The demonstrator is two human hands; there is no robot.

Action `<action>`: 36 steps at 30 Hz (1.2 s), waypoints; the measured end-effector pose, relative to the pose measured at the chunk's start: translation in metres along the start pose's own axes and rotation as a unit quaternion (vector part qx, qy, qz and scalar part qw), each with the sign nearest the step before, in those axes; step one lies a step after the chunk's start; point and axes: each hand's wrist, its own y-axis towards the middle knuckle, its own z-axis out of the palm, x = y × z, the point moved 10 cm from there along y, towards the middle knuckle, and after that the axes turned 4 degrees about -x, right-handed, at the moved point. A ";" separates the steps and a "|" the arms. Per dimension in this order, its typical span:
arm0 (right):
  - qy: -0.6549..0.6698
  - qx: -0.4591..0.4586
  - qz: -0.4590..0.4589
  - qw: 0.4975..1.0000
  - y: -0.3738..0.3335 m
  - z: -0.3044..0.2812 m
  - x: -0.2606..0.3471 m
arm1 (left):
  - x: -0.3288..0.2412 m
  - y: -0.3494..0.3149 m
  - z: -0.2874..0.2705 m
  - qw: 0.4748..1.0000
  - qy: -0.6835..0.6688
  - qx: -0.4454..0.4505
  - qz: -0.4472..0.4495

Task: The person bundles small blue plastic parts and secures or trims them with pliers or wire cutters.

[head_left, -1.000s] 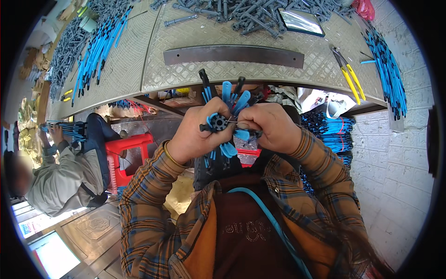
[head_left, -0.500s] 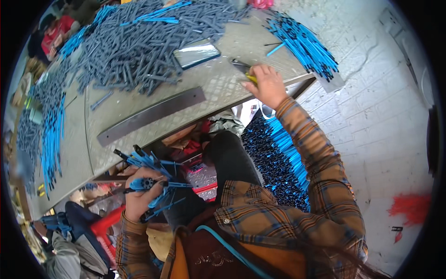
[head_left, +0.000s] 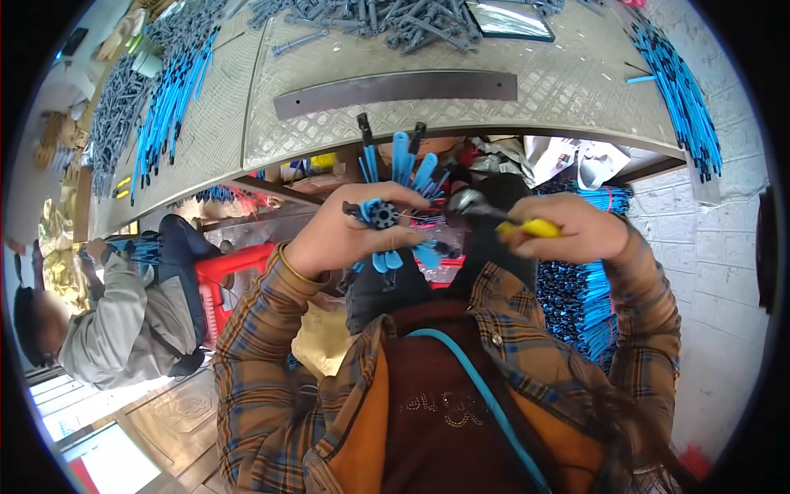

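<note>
My left hand (head_left: pixel 333 235) is closed round a bunch of blue umbrella ribs (head_left: pixel 401 158) with black ends. The ribs fan out about a round notched hub (head_left: pixel 383 216), and thin wire shows beside it near my thumb and fingers. In my right hand (head_left: pixel 580 226) is a pair of pliers with yellow handles (head_left: pixel 541 227). Its metal head (head_left: pixel 471 203), somewhat blurred, points left toward the ribs, a small distance from my left fingertips. Both hands are over my lap, in front of the table edge.
A dark metal strip (head_left: pixel 395 93) lies along the table (head_left: pixel 576 103). Behind it are loose grey pieces (head_left: pixel 424 25) and a flat shiny rectangle (head_left: pixel 510 20). Blue rods (head_left: pixel 679 95) lie at right, more (head_left: pixel 173 103) at left. Stacked blue rods (head_left: pixel 588 309) stand below. A person (head_left: pixel 132 321) sits at left.
My right hand has lifted the pliers off the table and brought them close to the ribs. The left hand has come up and inward with the ribs. The view has swung left and down.
</note>
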 end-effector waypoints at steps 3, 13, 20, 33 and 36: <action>0.075 0.068 0.053 0.993 0.027 0.029 -0.010 | 0.005 -0.003 0.005 0.999 -0.028 0.036 -0.020; 0.035 0.096 -0.024 0.994 0.046 0.027 -0.002 | 0.006 -0.003 0.007 0.997 -0.017 0.068 0.011; 0.017 0.117 -0.037 0.992 0.047 0.024 0.004 | 0.003 0.000 0.010 0.995 -0.013 0.076 0.061; 0.491 0.238 0.241 0.802 0.014 0.104 -0.052 | 0.000 -0.002 0.009 0.997 0.011 0.076 0.022; 0.569 0.260 0.155 0.764 0.011 0.131 -0.061 | -0.001 -0.001 0.011 0.996 0.015 0.077 0.036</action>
